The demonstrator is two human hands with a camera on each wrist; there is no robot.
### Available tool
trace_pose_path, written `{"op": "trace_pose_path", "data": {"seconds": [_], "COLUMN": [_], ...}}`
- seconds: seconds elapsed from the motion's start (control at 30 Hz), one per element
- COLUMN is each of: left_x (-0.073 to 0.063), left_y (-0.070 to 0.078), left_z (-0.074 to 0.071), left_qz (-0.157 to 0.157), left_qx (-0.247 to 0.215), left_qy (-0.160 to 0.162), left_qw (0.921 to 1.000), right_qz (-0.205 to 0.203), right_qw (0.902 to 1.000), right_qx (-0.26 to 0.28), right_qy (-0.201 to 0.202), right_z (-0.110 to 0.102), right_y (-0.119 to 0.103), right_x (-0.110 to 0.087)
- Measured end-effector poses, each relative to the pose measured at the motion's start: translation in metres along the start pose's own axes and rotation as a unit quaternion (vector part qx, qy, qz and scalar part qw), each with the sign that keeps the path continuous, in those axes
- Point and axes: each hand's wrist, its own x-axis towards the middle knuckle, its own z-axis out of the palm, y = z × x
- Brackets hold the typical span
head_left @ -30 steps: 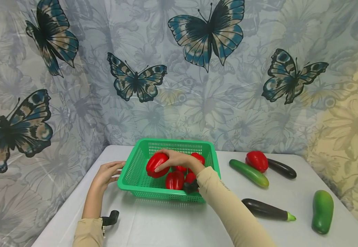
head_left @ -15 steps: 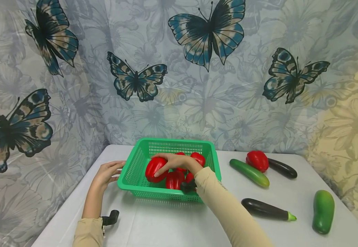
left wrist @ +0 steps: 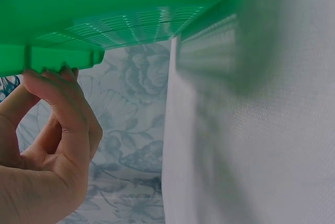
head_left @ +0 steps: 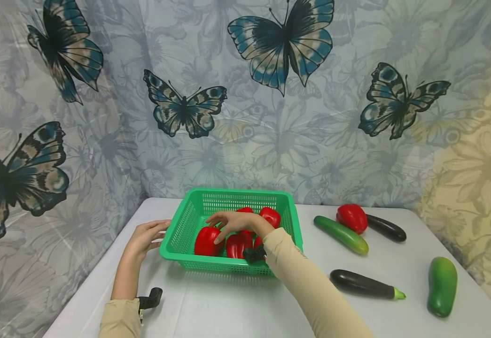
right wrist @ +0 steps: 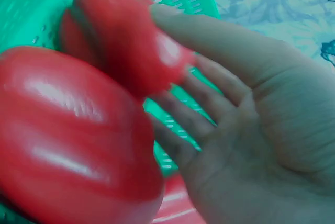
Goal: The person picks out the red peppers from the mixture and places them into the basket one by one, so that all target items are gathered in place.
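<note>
A green plastic basket (head_left: 228, 264) holds several red bell peppers. In the head view my right hand (head_left: 238, 224) is inside it, beside the leftmost bell pepper (head_left: 208, 241), which lies at the basket's front left. The right wrist view shows the fingers extended behind a bell pepper (right wrist: 120, 35), with the thumb at its surface; contact is hard to tell. Another bell pepper (right wrist: 73, 135) fills the lower left there. At the basket's left side, my left hand (head_left: 144, 237) touches the rim with its fingertips. In the left wrist view these slightly bent fingers (left wrist: 73, 119) meet the rim's underside.
On the white table to the right lie a cucumber (head_left: 340, 234), a red bell pepper (head_left: 352, 218), an eggplant (head_left: 385, 227), a second eggplant (head_left: 365, 285) and a thick green vegetable (head_left: 441, 286). A butterfly-patterned cloth (head_left: 270, 155) hangs behind the table.
The bell pepper in my right hand has moved down and nearer onto the basket's floor. My right fingers have loosened and come away from its top. The left hand stays at the rim.
</note>
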Motion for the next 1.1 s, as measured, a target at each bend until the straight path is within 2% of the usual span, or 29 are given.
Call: {"op": "trace_pose_path", "data": {"seconds": [0.2,0.63,1.1], "left_x": [-0.0004,-0.0011,-0.0013], "left_y": [0.0016,0.0026,0.0004], "left_z": [-0.0001,-0.0001,-0.0017], "left_qz": [0.0,0.005,0.005], "left_qx": [-0.002,-0.001,-0.005], "left_qy": [-0.002,-0.002,-0.004], "left_qw": [1.0,1.0,1.0], "right_qz": [0.015,0.019,0.02], "right_qw": [0.9996,0.9994,0.9992], "right_qx": [-0.023,-0.024,-0.033], "right_qy": [-0.01,-0.017,-0.002], "right_z": [0.0002,0.0008,0.0005], "right_y": [0.0001,0.0018,0.0011], "right_x": [-0.0007,0.0,0.0003]}}
